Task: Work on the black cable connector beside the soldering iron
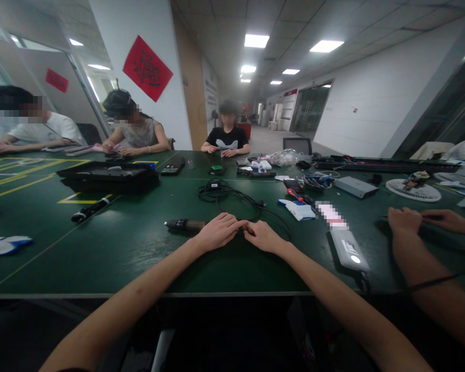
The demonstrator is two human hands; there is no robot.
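Note:
On the green table in front of me lies an electric screwdriver [186,225], a dark cylinder with its narrow tip toward the left. My left hand [221,231] is closed over the rear part of its body, hiding that end. Close against those fingertips, my right hand [264,236] has its fingers curled and pinched together. Whatever sits between the right fingers is hidden. Just beyond both hands, a black power cord [236,194] with a plug lies in loose loops.
A black tray [108,178] and a black-and-white cylindrical tool [91,208] lie left. Right are gloves [300,209], a grey power bank-like device [349,250] and a white fan grille [413,191]. A co-worker's hands [405,221] work close on my right; other people sit across.

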